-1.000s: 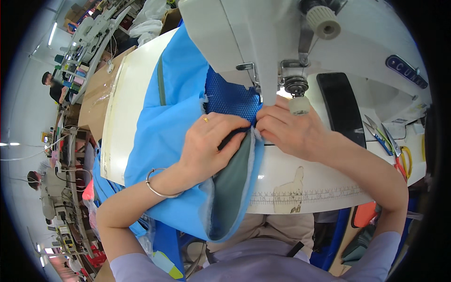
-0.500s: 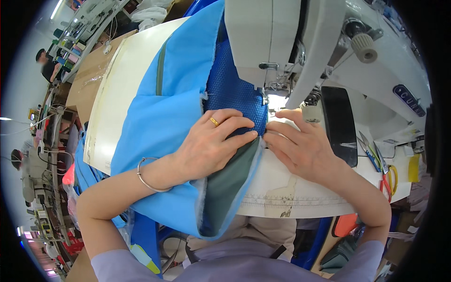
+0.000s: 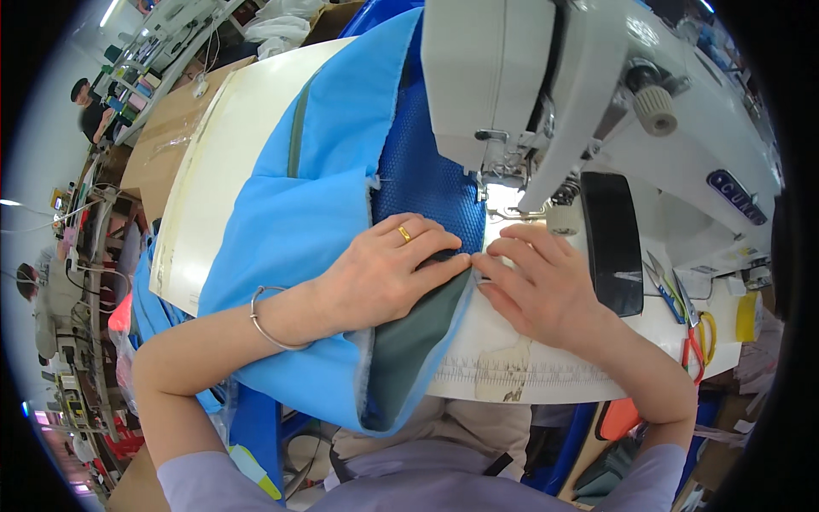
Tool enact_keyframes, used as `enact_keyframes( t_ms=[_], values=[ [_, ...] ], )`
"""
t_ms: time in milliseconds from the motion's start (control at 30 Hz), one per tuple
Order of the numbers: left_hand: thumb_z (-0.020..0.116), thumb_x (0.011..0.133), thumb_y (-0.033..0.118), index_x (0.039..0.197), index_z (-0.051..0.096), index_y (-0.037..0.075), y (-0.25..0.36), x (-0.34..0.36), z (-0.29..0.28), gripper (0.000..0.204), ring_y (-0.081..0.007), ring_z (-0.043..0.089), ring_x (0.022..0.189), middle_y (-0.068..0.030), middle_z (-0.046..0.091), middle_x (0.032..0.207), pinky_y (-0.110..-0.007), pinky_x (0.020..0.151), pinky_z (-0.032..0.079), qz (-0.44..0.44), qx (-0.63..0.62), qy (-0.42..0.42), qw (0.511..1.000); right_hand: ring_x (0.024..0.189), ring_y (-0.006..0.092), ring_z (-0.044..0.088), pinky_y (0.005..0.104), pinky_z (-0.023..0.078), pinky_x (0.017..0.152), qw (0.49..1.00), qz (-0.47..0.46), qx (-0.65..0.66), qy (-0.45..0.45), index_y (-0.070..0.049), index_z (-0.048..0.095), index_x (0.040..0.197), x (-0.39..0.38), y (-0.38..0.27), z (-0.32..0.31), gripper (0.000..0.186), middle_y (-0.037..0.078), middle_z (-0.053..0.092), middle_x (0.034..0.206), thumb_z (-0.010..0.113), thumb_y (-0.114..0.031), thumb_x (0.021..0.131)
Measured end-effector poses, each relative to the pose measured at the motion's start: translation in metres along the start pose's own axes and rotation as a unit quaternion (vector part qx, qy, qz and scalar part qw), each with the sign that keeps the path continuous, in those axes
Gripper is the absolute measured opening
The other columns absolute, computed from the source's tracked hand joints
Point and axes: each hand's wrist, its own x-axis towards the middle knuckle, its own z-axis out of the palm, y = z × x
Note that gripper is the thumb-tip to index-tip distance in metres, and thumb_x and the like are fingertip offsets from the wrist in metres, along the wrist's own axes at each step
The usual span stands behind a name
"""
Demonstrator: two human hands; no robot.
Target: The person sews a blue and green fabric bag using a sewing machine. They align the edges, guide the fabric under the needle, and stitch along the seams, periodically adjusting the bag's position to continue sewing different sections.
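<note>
A light blue fabric piece (image 3: pixel 281 222), with a dark blue mesh panel (image 3: pixel 426 175) and a grey-green lining (image 3: pixel 409 354), lies on the white machine table. My left hand (image 3: pixel 388 273), wearing a ring and a bangle, presses on the mesh, its thumb and forefinger closed at the fabric's right edge. Against them, my right hand (image 3: pixel 537 286) pinches the same edge between thumb and fingers. Both hands are on the near side of the presser foot (image 3: pixel 480 183) of a white sewing machine (image 3: pixel 486 77). The mesh edge runs up to the foot, under a bright lamp.
Right of my right hand are a black pad (image 3: pixel 612 243), scissors with red handles (image 3: pixel 693 346) and a yellow tape roll (image 3: pixel 748 316). A printed ruler scale (image 3: pixel 554 371) runs along the table's near edge. Cardboard (image 3: pixel 166 136) stands left; a person (image 3: pixel 92 111) works far off.
Both hands have come slightly toward me, away from the presser foot. My right forefinger has drawn back from beside the foot. The whole view has shifted a little.
</note>
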Motion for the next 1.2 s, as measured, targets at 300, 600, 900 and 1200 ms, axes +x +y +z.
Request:
enact_keyframes(
  t_ms=[300, 600, 900, 1200],
  values=[
    [0.075, 0.076, 0.008, 0.112, 0.071, 0.003, -0.023, 0.007, 0.006, 0.036, -0.0319, 0.068, 0.103, -0.0119, 0.065, 0.111, -0.041, 0.087, 0.059, 0.044, -0.019, 0.033, 0.998, 0.072, 0.0200, 0.060, 0.0368, 0.048, 0.066, 0.999, 0.008, -0.020, -0.047, -0.005, 0.074, 0.108, 0.000, 0.008, 0.001, 0.034, 0.003, 0.057, 0.085, 0.078, -0.011, 0.075],
    [0.072, 0.073, 0.006, 0.115, 0.069, 0.006, -0.040, 0.026, 0.005, 0.042, -0.0301, 0.063, 0.101, -0.0097, 0.061, 0.107, -0.042, 0.096, 0.055, 0.064, 0.013, -0.004, 0.998, 0.095, 0.0245, 0.065, 0.0358, 0.054, 0.076, 0.998, -0.066, -0.017, -0.011, 0.000, 0.071, 0.107, 0.008, -0.003, 0.008, 0.036, 0.013, 0.065, 0.109, 0.073, -0.009, 0.073],
    [0.071, 0.071, 0.002, 0.117, 0.067, 0.003, -0.002, 0.027, -0.004, 0.046, -0.0315, 0.062, 0.101, -0.0141, 0.061, 0.109, -0.041, 0.093, 0.054, -0.062, 0.002, -0.077, 0.995, 0.102, 0.0289, 0.065, 0.0373, 0.056, 0.082, 0.997, -0.062, 0.014, -0.041, 0.005, 0.070, 0.103, -0.004, -0.013, 0.006, 0.031, 0.018, 0.066, 0.109, 0.072, -0.008, 0.075],
    [0.070, 0.072, 0.003, 0.121, 0.066, 0.005, 0.000, 0.043, -0.004, 0.050, -0.0342, 0.063, 0.107, -0.0180, 0.061, 0.114, -0.041, 0.095, 0.053, -0.072, 0.012, -0.128, 0.989, 0.102, 0.0284, 0.065, 0.0381, 0.056, 0.083, 0.998, -0.045, 0.021, -0.024, 0.005, 0.072, 0.103, -0.003, -0.011, 0.008, 0.033, 0.018, 0.068, 0.109, 0.076, -0.009, 0.073]
  ],
)
